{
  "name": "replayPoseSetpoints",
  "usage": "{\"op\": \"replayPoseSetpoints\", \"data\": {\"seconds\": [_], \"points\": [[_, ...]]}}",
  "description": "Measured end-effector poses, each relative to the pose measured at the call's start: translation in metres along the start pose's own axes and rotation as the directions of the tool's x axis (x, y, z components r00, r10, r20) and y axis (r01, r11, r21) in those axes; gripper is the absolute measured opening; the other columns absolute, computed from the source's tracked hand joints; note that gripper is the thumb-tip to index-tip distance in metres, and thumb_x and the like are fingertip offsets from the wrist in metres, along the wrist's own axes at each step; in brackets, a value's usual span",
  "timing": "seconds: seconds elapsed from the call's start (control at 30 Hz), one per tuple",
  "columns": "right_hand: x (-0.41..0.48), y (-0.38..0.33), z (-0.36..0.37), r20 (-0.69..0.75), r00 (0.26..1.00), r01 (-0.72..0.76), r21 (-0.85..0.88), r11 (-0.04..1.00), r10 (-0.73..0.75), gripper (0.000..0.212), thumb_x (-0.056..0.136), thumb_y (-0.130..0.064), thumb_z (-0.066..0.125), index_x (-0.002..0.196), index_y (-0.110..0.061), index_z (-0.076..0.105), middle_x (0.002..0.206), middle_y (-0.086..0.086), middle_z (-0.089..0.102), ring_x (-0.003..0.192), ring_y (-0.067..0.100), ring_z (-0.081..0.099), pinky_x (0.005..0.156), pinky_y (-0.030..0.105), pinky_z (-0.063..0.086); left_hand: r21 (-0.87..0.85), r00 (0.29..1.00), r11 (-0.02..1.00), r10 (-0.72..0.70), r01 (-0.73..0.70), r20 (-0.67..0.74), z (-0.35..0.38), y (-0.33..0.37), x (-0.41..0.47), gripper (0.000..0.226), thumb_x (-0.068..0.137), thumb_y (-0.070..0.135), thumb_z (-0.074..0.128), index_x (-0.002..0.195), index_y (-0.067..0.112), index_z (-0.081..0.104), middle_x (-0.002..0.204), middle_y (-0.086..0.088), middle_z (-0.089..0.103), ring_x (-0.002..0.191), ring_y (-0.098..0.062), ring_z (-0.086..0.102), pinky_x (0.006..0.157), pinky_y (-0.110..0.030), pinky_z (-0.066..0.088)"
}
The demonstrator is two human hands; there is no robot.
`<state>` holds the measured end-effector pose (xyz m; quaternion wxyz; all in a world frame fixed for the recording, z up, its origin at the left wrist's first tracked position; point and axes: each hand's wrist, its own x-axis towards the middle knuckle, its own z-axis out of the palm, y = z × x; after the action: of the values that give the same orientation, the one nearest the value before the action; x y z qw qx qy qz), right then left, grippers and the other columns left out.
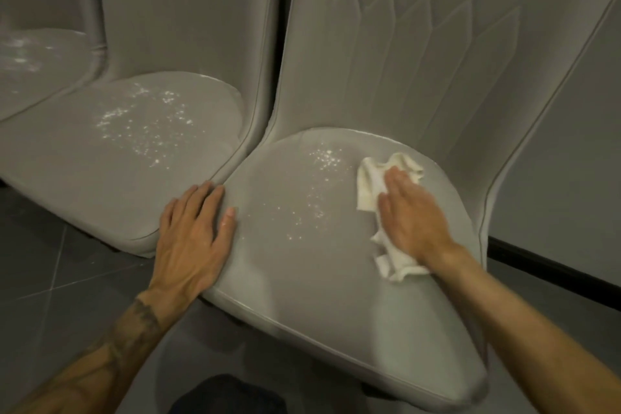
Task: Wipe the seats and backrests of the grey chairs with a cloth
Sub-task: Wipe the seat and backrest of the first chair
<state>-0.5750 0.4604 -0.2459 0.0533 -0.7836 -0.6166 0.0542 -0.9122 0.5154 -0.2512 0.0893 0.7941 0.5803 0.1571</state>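
Three grey chairs stand side by side. The nearest chair's seat [302,279] carries white speckles [327,158] near its back and middle. My right hand [411,215] lies flat on a crumpled white cloth [369,178], pressing it onto the right part of this seat. My left hand [193,239] rests flat on the seat's left edge, fingers spread, holding nothing. Its tall quilted backrest [420,44] rises behind. The middle chair's seat [111,161] is also dotted with white specks [141,121].
A third chair's seat [33,64] with faint specks shows at the far left. Dark tiled floor [50,279] lies below the seats. A grey wall [564,144] with a black skirting strip [551,265] runs along the right.
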Motion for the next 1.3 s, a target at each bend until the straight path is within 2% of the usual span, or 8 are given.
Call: {"op": "replayPoseSetpoints", "data": {"seconds": [0.17, 0.33, 0.57, 0.63, 0.77, 0.97, 1.13, 1.3], "points": [[0.044, -0.039, 0.001, 0.003, 0.984, -0.177, 0.043, 0.983, 0.177, 0.061, 0.109, -0.031, 0.026, 0.16, 0.0, 0.017, 0.168, 0.021, 0.019, 0.156, 0.036, 0.019, 0.126, 0.047, 0.019, 0.032, 0.997, 0.997, 0.067, -0.068, 0.041, -0.005, -0.016, 0.009, 0.073, 0.101, 0.058, 0.024, 0.155, 0.014, 0.046, 0.164, -0.007, 0.04, 0.149, -0.026, 0.038, 0.124, -0.046, 0.026], [0.026, -0.078, 0.016, 0.03, 0.98, 0.196, 0.075, 0.978, -0.198, 0.058, 0.11, -0.035, 0.028, 0.161, -0.007, 0.024, 0.17, 0.012, 0.022, 0.156, 0.03, 0.023, 0.125, 0.043, 0.02, 0.15, 0.991, 0.981, 0.115, -0.125, 0.07, -0.009, -0.035, 0.025, 0.072, 0.102, 0.06, 0.021, 0.156, 0.019, 0.044, 0.164, -0.008, 0.04, 0.147, -0.028, 0.041, 0.122, -0.047, 0.03], [0.083, -0.059, 0.005, 0.011, 0.996, -0.093, 0.029, 0.995, 0.092, 0.062, 0.109, -0.035, 0.019, 0.16, -0.001, 0.021, 0.169, 0.017, 0.021, 0.155, 0.034, 0.023, 0.127, 0.045, 0.019, 0.236, 0.983, 0.959, 0.132, -0.159, 0.126, -0.011, -0.066, 0.053, 0.08, 0.101, 0.068, 0.012, 0.162, 0.022, 0.033, 0.17, -0.004, 0.031, 0.155, -0.024, 0.029, 0.128, -0.044, 0.021], [0.073, -0.094, 0.012, 0.007, 0.998, 0.067, 0.032, 0.997, -0.068, 0.071, 0.103, -0.041, 0.007, 0.158, 0.0, 0.026, 0.165, 0.02, 0.03, 0.151, 0.036, 0.031, 0.123, 0.047, 0.024, 0.221, 0.985, 0.962, 0.138, -0.159, 0.108, -0.008, -0.069, 0.053, 0.078, 0.102, 0.068, 0.014, 0.161, 0.022, 0.036, 0.168, -0.004, 0.033, 0.154, -0.024, 0.031, 0.127, -0.045, 0.024], [0.052, -0.098, 0.018, 0.04, 0.946, 0.319, 0.083, 0.944, -0.323, 0.064, 0.107, -0.039, 0.021, 0.161, -0.007, 0.024, 0.17, 0.012, 0.022, 0.155, 0.03, 0.027, 0.125, 0.045, 0.026, 0.213, 0.984, 0.962, 0.154, -0.171, 0.094, -0.006, -0.071, 0.052, 0.079, 0.103, 0.068, 0.013, 0.159, 0.02, 0.04, 0.166, -0.006, 0.037, 0.152, -0.025, 0.035, 0.125, -0.047, 0.027], [0.097, -0.094, 0.008, 0.008, 1.0, 0.025, 0.02, 0.999, -0.025, 0.057, 0.11, -0.03, 0.027, 0.16, -0.002, 0.022, 0.168, 0.017, 0.024, 0.155, 0.033, 0.025, 0.124, 0.044, 0.022, 0.212, 0.985, 0.963, 0.153, -0.168, 0.084, -0.004, -0.073, 0.052, 0.075, 0.104, 0.066, 0.019, 0.158, 0.02, 0.042, 0.165, -0.005, 0.039, 0.151, -0.025, 0.035, 0.124, -0.047, 0.028], [0.051, -0.143, 0.025, 0.072, 0.904, 0.414, 0.108, 0.904, -0.422, 0.064, 0.108, -0.041, 0.018, 0.164, -0.01, 0.017, 0.172, 0.008, 0.017, 0.159, 0.026, 0.017, 0.127, 0.04, 0.015, 0.221, 0.982, 0.959, 0.163, -0.18, 0.094, -0.004, -0.074, 0.052, 0.074, 0.104, 0.064, 0.017, 0.159, 0.02, 0.04, 0.165, -0.006, 0.038, 0.151, -0.025, 0.035, 0.125, -0.046, 0.026], [0.092, -0.082, 0.008, 0.042, 0.991, 0.126, 0.034, 0.991, -0.127, 0.057, 0.111, -0.031, 0.027, 0.162, -0.008, 0.02, 0.171, 0.012, 0.017, 0.158, 0.028, 0.02, 0.127, 0.041, 0.019, 0.22, 0.981, 0.957, 0.171, -0.187, 0.09, -0.005, -0.072, 0.052, 0.074, 0.104, 0.061, 0.014, 0.159, 0.019, 0.039, 0.166, -0.006, 0.037, 0.152, -0.025, 0.033, 0.125, -0.047, 0.025]]}}
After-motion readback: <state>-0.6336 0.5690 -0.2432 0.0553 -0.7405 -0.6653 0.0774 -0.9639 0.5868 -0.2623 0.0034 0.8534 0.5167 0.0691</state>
